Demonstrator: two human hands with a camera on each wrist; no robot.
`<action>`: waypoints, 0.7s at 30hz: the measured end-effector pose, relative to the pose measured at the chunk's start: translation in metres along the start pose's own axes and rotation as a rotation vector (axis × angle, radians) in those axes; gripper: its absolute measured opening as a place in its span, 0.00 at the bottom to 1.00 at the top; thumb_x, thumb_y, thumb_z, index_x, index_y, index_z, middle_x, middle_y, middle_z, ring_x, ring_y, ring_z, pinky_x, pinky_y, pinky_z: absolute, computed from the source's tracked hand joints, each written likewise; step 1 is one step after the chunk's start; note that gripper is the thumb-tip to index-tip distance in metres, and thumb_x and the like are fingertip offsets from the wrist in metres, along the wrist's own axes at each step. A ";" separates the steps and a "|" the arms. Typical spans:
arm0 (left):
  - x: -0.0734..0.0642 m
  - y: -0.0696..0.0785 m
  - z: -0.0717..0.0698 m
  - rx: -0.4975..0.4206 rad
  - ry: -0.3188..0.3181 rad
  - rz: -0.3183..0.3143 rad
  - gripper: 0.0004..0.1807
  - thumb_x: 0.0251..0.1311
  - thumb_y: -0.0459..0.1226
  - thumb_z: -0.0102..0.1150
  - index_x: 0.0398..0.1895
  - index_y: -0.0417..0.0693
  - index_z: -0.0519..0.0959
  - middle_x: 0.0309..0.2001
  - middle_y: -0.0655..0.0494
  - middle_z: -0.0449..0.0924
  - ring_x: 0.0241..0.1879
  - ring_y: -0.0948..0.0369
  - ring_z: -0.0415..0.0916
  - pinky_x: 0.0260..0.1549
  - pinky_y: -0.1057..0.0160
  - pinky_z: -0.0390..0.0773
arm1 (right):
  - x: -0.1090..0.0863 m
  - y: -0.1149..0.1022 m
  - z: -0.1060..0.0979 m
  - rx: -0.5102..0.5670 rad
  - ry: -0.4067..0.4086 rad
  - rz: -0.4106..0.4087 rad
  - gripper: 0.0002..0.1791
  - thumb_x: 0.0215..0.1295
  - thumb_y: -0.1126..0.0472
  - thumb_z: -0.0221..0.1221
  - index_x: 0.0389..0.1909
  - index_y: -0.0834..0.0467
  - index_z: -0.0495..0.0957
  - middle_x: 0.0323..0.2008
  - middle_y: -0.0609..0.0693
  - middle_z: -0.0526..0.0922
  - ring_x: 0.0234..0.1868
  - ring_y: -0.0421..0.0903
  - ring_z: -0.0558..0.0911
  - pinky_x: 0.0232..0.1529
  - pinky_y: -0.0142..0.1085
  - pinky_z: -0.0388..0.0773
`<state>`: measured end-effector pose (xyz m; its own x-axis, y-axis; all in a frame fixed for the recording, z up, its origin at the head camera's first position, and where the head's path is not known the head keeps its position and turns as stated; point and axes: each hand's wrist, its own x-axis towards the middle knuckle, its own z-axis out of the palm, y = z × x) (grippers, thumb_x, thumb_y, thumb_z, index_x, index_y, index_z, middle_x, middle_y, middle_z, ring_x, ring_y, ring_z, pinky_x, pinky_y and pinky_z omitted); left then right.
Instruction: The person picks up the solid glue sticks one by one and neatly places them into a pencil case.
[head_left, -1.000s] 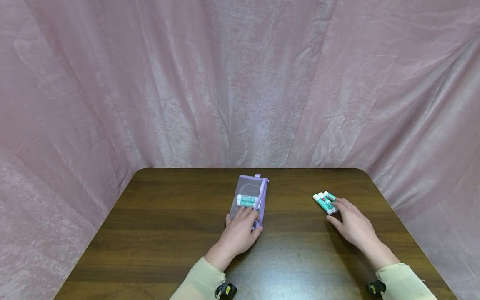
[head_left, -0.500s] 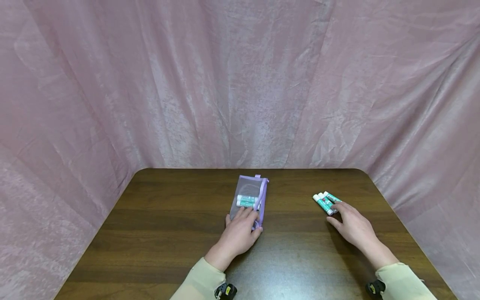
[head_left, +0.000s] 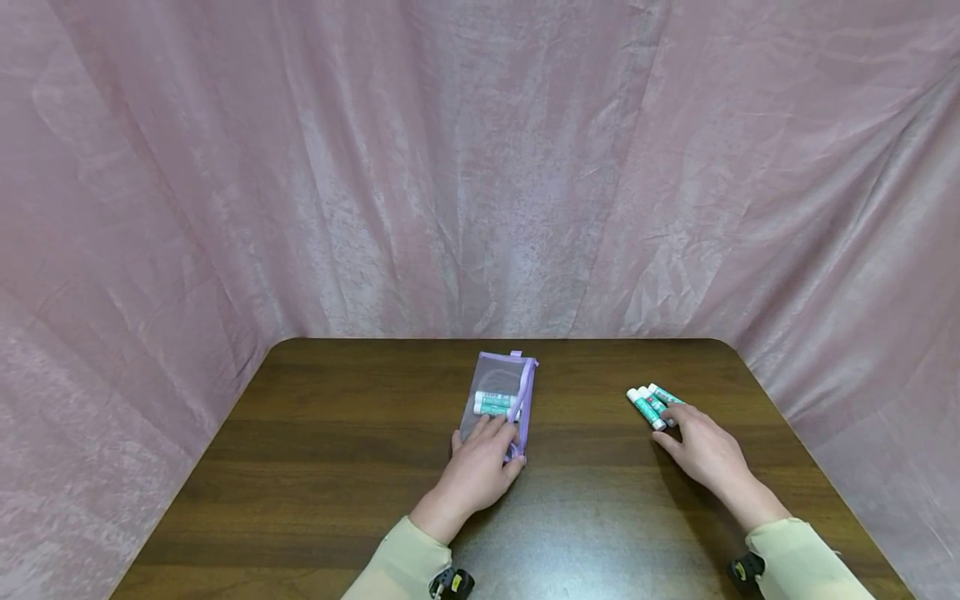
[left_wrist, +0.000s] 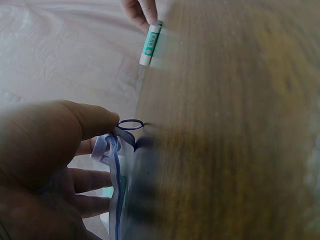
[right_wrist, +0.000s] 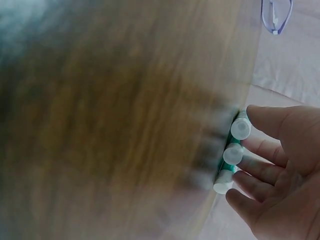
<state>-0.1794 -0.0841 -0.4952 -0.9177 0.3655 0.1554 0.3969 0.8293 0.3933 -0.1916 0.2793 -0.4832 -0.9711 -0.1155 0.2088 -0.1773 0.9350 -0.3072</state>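
Left hand (head_left: 480,471) rests loosely on the mesh zip pouch (head_left: 528,387); right hand (head_left: 703,450), fingers relaxed, touches three glue sticks (head_left: 655,403) on the table (head_left: 337,442), fanned slightly wider than a second ago, probably easier to separate

Left sleeve (head_left: 405,560): plain, pale yellow-green fabric, reaching the wrist | Right of the left sleeve: right sleeve (head_left: 806,560), same pale tint | Against the left sleeve's cuff: left wrist unit (head_left: 453,582), black, small yellow mark | Well right of the left sleeve: right wrist unit (head_left: 747,572), likewise black and yellow-marked
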 end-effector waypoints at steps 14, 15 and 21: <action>0.000 0.000 -0.001 0.000 -0.004 -0.002 0.10 0.68 0.50 0.62 0.43 0.59 0.74 0.71 0.48 0.68 0.72 0.41 0.60 0.57 0.21 0.55 | 0.006 0.002 0.004 -0.014 0.001 -0.011 0.14 0.63 0.55 0.69 0.44 0.60 0.82 0.57 0.66 0.78 0.59 0.65 0.76 0.46 0.61 0.75; 0.000 0.000 -0.001 0.001 -0.004 -0.002 0.10 0.68 0.50 0.62 0.43 0.59 0.74 0.71 0.48 0.68 0.72 0.41 0.60 0.57 0.21 0.55 | 0.007 0.002 0.004 -0.015 -0.004 -0.009 0.15 0.63 0.55 0.69 0.44 0.60 0.82 0.58 0.66 0.78 0.60 0.65 0.76 0.46 0.61 0.75; 0.001 0.001 -0.001 0.010 -0.002 0.005 0.11 0.68 0.50 0.62 0.45 0.59 0.75 0.71 0.48 0.68 0.72 0.40 0.60 0.57 0.22 0.56 | 0.010 0.002 0.005 -0.033 -0.026 0.007 0.18 0.63 0.53 0.69 0.46 0.61 0.82 0.62 0.68 0.75 0.61 0.67 0.75 0.48 0.63 0.74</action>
<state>-0.1796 -0.0838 -0.4941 -0.9159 0.3701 0.1556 0.4013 0.8320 0.3831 -0.2026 0.2779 -0.4863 -0.9763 -0.1172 0.1820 -0.1654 0.9463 -0.2778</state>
